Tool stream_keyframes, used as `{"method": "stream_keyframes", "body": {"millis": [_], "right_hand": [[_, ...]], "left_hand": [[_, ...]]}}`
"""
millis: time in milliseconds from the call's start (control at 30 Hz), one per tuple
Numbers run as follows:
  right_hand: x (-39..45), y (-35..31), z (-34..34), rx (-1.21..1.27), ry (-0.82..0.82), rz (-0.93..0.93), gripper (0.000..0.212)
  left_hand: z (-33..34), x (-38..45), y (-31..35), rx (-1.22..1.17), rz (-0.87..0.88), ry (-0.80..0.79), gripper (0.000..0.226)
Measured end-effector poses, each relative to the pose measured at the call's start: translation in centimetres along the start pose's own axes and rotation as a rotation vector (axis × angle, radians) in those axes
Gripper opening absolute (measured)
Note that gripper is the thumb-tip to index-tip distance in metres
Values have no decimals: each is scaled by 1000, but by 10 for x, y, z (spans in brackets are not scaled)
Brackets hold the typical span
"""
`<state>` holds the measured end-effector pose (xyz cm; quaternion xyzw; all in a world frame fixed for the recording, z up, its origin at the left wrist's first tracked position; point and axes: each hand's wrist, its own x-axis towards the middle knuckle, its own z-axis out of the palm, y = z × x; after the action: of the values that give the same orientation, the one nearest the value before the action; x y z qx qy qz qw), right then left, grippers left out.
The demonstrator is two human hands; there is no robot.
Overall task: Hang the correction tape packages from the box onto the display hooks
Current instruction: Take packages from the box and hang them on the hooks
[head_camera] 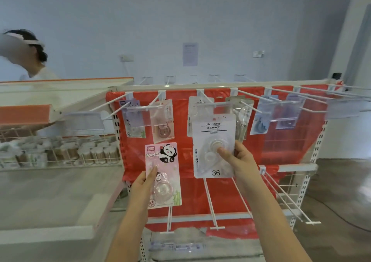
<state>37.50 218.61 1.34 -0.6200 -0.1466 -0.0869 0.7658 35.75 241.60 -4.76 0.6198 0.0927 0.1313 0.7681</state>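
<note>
Both forearms are reaching up: left hand (pixel 147 178) pinching the pink panda-print blister card (pixel 163 174) at seven o'clock, right hand (pixel 237 158) pinching the white clear-shelled correction tape card (pixel 213 147), lifting its top toward the white wire hook (pixel 204 97) at twelve o'clock.

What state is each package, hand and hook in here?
Left hand: holds the panda package.
Panda package: off the hooks, upright.
Right hand: holds the white package.
White package: raised at a top hook, not clearly hung.
Top hooks: several carry packages.
Lower hooks: bare.
</note>
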Motion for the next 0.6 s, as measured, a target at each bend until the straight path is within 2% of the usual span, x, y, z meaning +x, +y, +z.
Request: {"method": "stream_keyframes", "body": {"millis": [133, 267, 333, 500, 600], "right_hand": [[6, -6, -7, -24, 45, -31, 33], [16, -9, -9, -74, 26, -12, 27], [17, -7, -9, -92, 12, -11, 24], [20, -1, -7, -115, 51, -26, 21], [41, 11, -3, -166, 89, 29, 31]], "left_hand": [[9, 7, -4, 1, 3, 11, 10], [14, 15, -11, -3, -8, 20, 38], [16, 14, -12, -17, -28, 0, 43], [21, 9, -13, -21, -36, -14, 19], [22, 8, -16, -12, -41, -6, 25]]}}
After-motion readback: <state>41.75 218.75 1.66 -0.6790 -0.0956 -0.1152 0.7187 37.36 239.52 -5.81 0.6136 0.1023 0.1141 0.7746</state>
